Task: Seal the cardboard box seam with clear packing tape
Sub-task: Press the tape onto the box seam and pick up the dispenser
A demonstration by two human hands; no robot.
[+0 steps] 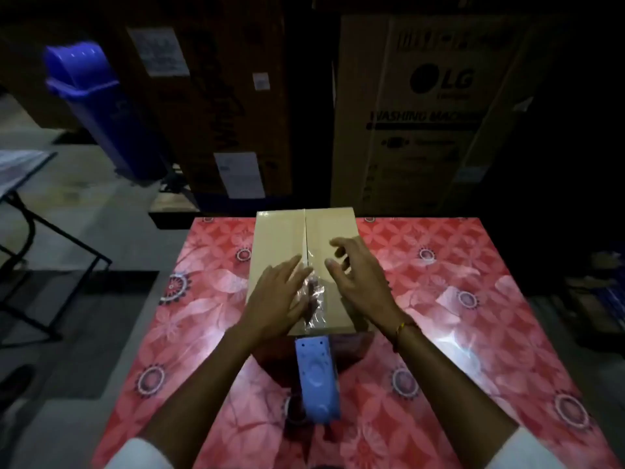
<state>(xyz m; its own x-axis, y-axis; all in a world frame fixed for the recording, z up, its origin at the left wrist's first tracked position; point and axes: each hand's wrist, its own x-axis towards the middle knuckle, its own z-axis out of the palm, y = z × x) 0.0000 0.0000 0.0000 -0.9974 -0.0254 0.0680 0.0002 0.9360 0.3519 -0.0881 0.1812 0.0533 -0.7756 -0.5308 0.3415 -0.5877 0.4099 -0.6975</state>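
Cardboard box (304,265) sits on the red flowered tabletop (473,299), seam running away from the person. Left hand (277,299) lies flat on the crinkled clear tape (316,299) at the near end of the seam, fingers together. Right hand (358,282) hovers above the lid, fingers spread, holding nothing. A blue tape dispenser (316,377) lies just before the box.

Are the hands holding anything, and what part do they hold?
Nothing is gripped. The left hand lies flat on the box, against the crinkled clear tape along the seam. The right hand is open above the box. The blue tape dispenser lies on the table, unheld.
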